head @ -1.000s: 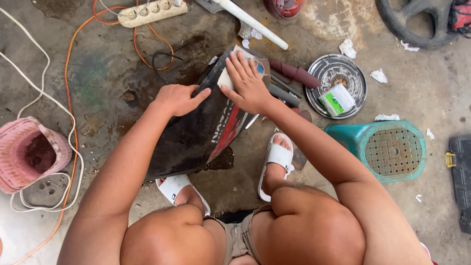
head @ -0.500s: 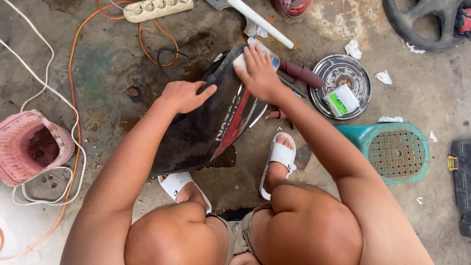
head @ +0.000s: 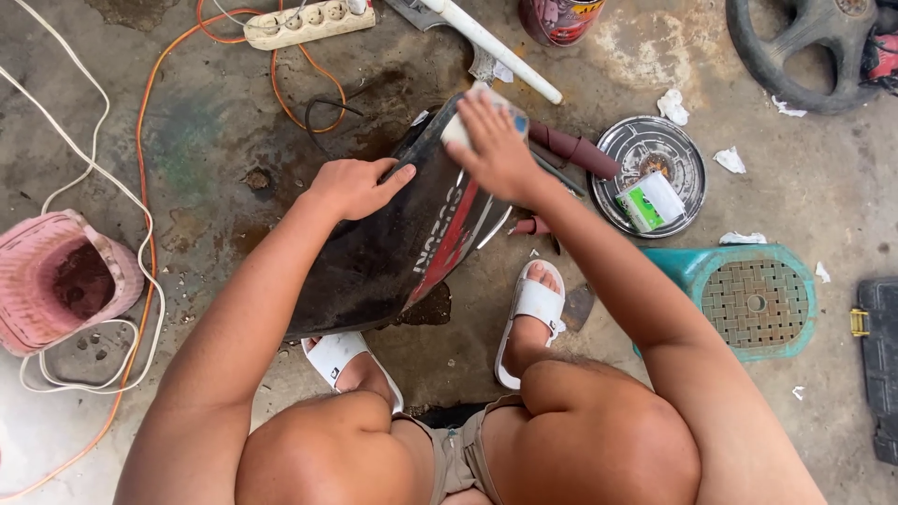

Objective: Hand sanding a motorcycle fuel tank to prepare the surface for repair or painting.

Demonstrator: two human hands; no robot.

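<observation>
A black motorcycle body panel (head: 393, 252) with red and silver trim lies tilted on the concrete floor between my feet. My left hand (head: 351, 187) grips its left edge, fingers curled over the rim. My right hand (head: 496, 145) presses a pale sanding block (head: 456, 128) flat against the panel's far end; most of the block is hidden under my fingers.
Round metal lid (head: 650, 150) holding a small green-and-white box (head: 652, 201) at right; teal plastic stool (head: 748, 299); pink basket (head: 56, 281) at left; white power strip (head: 309, 21) with orange and white cables; white pipe (head: 500, 47); tyre (head: 795, 47) top right; black case (head: 879, 365).
My right hand has slid with the block along the panel, up toward its far end. My left hand keeps its hold on the edge.
</observation>
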